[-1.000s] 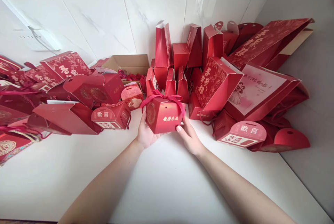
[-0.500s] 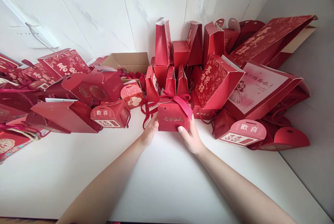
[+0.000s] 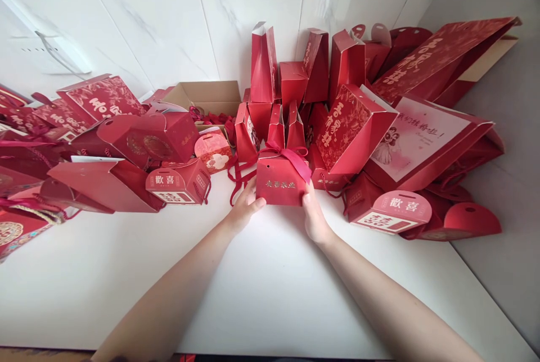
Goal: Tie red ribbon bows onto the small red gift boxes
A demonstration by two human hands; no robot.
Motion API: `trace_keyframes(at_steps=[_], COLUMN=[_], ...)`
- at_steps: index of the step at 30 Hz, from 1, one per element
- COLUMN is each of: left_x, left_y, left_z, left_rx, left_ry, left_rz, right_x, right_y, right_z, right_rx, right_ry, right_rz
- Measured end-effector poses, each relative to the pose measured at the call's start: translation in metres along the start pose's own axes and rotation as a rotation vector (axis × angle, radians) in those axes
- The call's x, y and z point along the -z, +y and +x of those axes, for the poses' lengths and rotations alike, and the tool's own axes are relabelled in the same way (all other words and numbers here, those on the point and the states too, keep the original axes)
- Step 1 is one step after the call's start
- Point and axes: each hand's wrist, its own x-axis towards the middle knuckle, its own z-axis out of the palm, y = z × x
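A white table (image 3: 261,289) carries crowded red boxes (image 3: 101,182) at left, more boxes (image 3: 341,131) at right — and a brown carton (image 3: 217,92) on the far side between them.

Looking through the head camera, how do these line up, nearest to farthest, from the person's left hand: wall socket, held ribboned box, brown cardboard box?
1. The held ribboned box: touching the left hand, on its right.
2. The brown cardboard box: behind, slightly left.
3. The wall socket: far left, on the wall.
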Motion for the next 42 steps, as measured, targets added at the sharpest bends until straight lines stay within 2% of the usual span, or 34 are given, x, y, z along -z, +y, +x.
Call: trace_keyframes(at_steps=[3,6,12,16,22,25,27,29,31,34,38,42], left_x=[-0.001,-0.001,-0.001,-0.003,0.000,0.001,0.001,0.002,0.006,0.014,0.021,0.023], left_y=[0.004,0.012,0.025,0.028,0.024,0.018,0.014,0.010,0.006,0.000,-0.005,-0.007], left_z=[0.000,0.001,-0.002,-0.004,-0.003,-0.002,-0.001,0.000,0.001,0.003,0.004,0.004], left_rx=[0.093,0.158,0.346,0.390,0.365,0.285,0.210,0.150,0.152,0.243,0.317,0.333], left_ry=[0.066,0.083,-0.028,-0.040,-0.098,-0.032,0.037,0.051,0.010,-0.103,-0.254,-0.264], left_rz=[-0.187,-0.389,-0.563,-0.624,-0.586,-0.556,-0.513,-0.450,-0.369,-0.245,-0.148,-0.125], right_x=[-0.001,-0.002,-0.005,-0.006,-0.004,-0.006,-0.007,-0.008,-0.008,-0.004,-0.002,-0.006], right_y=[0.001,0.002,0.002,0.000,-0.004,-0.007,-0.006,-0.002,0.003,0.008,0.005,0.000], right_z=[-0.002,-0.003,-0.006,-0.007,-0.008,-0.010,-0.010,-0.008,-0.004,0.001,0.002,-0.002], right_rx=[-0.022,-0.047,-0.046,-0.074,0.036,0.062,0.016,-0.079,-0.171,-0.213,-0.179,-0.204], right_ry=[0.053,0.051,0.023,0.048,-0.059,-0.103,-0.069,0.035,0.157,0.255,0.287,0.248], right_rz=[0.037,0.016,0.035,0.022,0.062,0.058,0.032,0.008,0.013,0.024,0.000,0.032])
